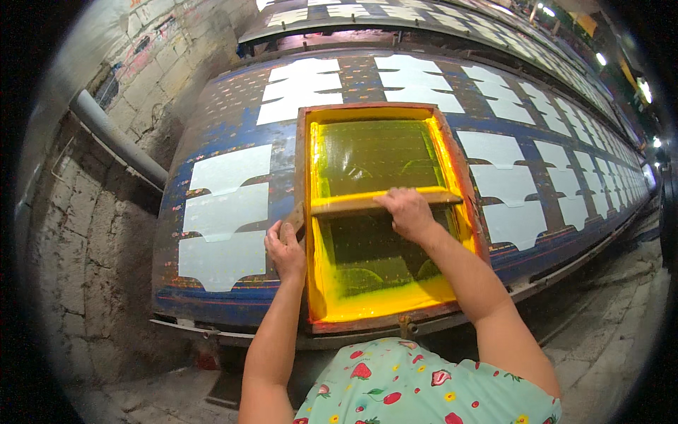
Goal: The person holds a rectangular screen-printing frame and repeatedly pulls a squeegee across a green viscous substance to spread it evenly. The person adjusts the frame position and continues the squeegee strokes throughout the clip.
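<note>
A screen printing frame with a reddish-brown rim lies on a long dark table. Thick yellow ink coats its inner edges and pools along the near end; the mesh shows yellow-green. Across the middle of the mesh stands a wooden squeegee, its upper edge smeared yellow. My right hand is closed over the squeegee, right of its middle. At the frame's left side my left hand grips a small wooden handle that sticks out from the rim. What lies under the screen is partly hidden.
White cut fabric pieces lie in rows on the table, left, right and beyond the frame. A metal rail runs along the near edge. A pipe and block wall stand left; another table with white pieces lies behind.
</note>
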`<state>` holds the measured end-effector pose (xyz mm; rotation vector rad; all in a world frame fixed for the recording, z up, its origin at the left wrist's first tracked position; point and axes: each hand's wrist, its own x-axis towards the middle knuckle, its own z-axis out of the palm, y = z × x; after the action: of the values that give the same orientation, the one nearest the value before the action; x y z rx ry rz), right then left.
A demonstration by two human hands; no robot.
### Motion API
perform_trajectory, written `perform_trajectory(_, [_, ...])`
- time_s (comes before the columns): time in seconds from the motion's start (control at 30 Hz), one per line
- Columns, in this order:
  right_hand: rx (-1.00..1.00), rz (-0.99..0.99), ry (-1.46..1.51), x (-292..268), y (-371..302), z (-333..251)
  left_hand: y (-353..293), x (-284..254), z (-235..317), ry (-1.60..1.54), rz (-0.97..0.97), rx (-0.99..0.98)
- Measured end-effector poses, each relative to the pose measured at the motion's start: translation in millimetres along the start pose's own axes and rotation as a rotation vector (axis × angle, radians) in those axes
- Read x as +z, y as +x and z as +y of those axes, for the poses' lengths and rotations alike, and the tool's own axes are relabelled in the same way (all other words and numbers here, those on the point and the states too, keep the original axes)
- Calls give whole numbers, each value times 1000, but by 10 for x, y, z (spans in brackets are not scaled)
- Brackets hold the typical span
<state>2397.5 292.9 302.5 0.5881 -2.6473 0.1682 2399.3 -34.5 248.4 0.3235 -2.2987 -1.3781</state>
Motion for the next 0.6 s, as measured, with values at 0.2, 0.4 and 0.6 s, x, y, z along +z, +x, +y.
perform_trajectory(0.2, [22,-22,-76,480,1122,840,7,-29,67,64,6,-68])
perform_trajectory(0.4, [13,-7,-113,811,2063,1502,20,-28,89,96,37,-113])
perform_trajectory(0.6, [84,-131,-68,778,2664,1877,52,6,59,115,105,-98])
